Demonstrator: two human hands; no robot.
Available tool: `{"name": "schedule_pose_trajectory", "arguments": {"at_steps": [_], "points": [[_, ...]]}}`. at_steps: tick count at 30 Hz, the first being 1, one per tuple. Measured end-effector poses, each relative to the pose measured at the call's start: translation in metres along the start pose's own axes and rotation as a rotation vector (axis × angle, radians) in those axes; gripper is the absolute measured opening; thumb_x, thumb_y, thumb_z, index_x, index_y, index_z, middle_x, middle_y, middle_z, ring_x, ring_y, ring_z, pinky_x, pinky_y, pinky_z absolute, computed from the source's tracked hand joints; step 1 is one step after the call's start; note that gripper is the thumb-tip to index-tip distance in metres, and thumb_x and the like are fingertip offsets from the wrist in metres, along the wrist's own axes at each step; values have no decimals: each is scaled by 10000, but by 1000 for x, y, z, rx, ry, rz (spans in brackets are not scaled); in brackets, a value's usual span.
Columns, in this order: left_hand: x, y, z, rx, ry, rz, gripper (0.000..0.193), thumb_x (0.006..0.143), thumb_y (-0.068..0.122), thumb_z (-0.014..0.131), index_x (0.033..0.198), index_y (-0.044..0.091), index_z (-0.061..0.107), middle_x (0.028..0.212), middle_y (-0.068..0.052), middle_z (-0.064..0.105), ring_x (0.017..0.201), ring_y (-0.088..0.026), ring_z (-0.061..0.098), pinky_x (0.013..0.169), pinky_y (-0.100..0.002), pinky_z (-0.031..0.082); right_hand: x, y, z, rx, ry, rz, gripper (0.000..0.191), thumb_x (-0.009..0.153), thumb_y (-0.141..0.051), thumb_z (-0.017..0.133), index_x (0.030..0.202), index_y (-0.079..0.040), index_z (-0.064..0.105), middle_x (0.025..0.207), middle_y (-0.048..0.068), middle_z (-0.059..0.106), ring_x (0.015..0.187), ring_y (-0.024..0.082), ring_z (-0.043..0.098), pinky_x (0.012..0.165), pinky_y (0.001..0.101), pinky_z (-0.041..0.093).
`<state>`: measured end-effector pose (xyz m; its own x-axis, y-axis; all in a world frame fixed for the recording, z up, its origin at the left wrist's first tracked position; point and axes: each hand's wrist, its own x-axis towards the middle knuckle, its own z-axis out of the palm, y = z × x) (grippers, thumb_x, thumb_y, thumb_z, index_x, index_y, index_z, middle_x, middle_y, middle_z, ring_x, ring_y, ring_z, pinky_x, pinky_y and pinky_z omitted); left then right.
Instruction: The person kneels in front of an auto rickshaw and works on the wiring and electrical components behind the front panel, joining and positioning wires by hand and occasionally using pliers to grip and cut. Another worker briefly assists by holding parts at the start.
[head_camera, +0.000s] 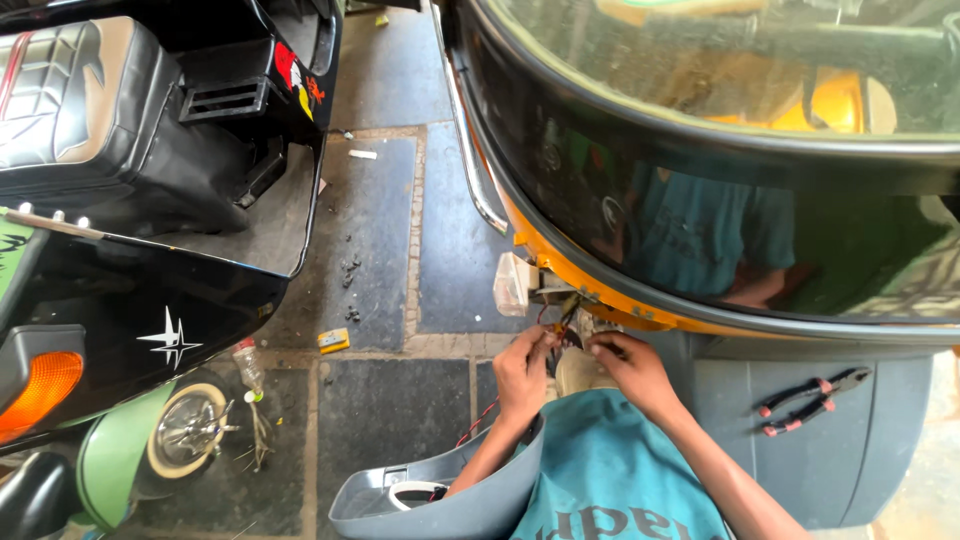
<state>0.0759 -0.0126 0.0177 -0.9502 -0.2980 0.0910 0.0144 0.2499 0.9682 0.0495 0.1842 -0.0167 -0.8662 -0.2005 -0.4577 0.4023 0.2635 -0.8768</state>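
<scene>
Red and black wires (563, 325) hang bunched beneath the yellow vehicle edge.

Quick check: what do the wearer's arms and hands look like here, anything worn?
Both forearms are bare, no gloves, watch or bands visible on the left hand or right hand. The only clothing in view is a teal garment with dark lettering, below the arms.

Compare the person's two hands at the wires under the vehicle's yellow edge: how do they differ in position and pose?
The left hand sits lower and nearer the paved floor, knuckles up, fingers curled upward into the wires. The right hand reaches in from the other side, fingers pointing left, pinching at the same bundle. A red and black wire trails down by the left hand only. Both hands are bare and close on the wires.
</scene>
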Motion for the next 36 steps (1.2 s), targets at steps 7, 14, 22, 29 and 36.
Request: {"name": "schedule_pose_trajectory", "arguments": {"at_steps": [7, 14, 22, 29, 36], "points": [[3, 8, 44, -284, 12, -380, 219, 1044, 186, 587, 1030, -7, 691, 704, 5, 579, 660, -58, 521, 611, -245, 483, 40, -14, -18, 449, -1, 288, 348, 905, -102, 645, 1251, -75, 661, 1167, 18, 710, 1007, 116, 669, 808, 328, 556], [12, 40, 76, -277, 164, -453, 257, 978, 197, 679, 885, -37, 727, 707, 18, 634, 652, -48, 503, 572, -260, 419, 52, -22, -35, 728, -62, 319, 209, 919, -65, 678, 1125, -31, 667, 1008, 69, 707, 862, 187, 675, 723, 369, 556], [-8, 22, 92, -291, 241, -434, 401, 978, 214, 708, 663, 1, 581, 611, 17, 492, 574, -57, 418, 507, -292, 330, 52, -11, -52, 771, -131, 302, 155, 921, -89, 706, 1072, -51, 698, 939, 63, 688, 821, 168, 648, 714, 333, 531], [-12, -14, 62, -455, -9, -552, 203, 1026, 204, 577, 1023, 46, 704, 778, 10, 581, 685, -45, 530, 553, -230, 404, 49, 0, -40, 646, -25, 287, 219, 854, -58, 694, 1072, -42, 713, 983, 36, 732, 845, 146, 682, 730, 305, 533], [-5, -3, 42, -315, -244, -264, 234, 1078, 165, 526, 1153, -1, 672, 949, -37, 709, 859, -114, 633, 767, -273, 498, 13, -17, -27, -161, -21, -79, 228, 903, -172, 718, 1048, 3, 737, 928, 104, 781, 834, 144, 736, 777, 288, 575]]}}
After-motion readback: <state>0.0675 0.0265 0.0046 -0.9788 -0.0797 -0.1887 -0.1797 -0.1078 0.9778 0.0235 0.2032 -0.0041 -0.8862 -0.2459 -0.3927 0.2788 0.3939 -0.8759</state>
